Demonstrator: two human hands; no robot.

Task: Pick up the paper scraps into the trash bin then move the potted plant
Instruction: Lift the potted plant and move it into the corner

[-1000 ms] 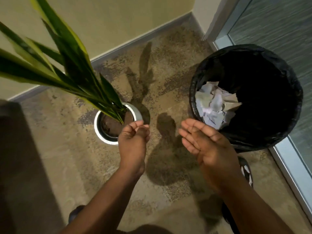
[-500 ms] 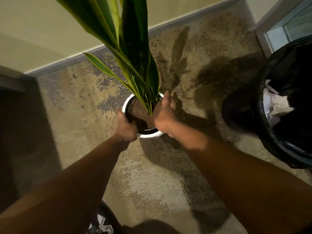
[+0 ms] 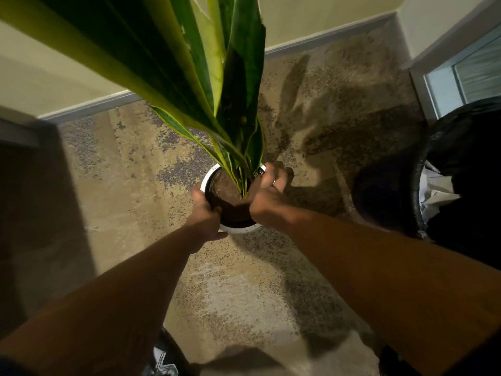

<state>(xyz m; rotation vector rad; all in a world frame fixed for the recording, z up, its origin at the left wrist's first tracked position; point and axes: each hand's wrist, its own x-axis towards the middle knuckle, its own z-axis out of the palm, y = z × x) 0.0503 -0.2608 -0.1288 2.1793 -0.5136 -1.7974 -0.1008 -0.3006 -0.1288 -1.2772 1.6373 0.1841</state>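
Both forearms reach forward over carpeted floor (image 3: 244, 289).
Left hand (image 3: 204, 213) clamped on pot rim, near-left side; fingers (image 3: 217, 210) curled over edge.
Right hand (image 3: 267, 194) wraps far-right side, fingers (image 3: 279, 177) closed round rim.
Potted plant (image 3: 233, 202) sits between 2 hands, leaves rising toward camera: long axis vertical, so lift likely straight up.
Trash bin (image 3: 417, 196) far right, paper scraps (image 3: 436, 194) inside.

White-potted plant (image 3: 238, 229) stands upright; crumpled paper scraps (image 3: 436, 196) lie inside black-lined trash bin (image 3: 414, 185).

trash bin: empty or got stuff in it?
Not empty: crumpled white paper scraps lie inside the black-lined trash bin. Fill level: cannot tell.
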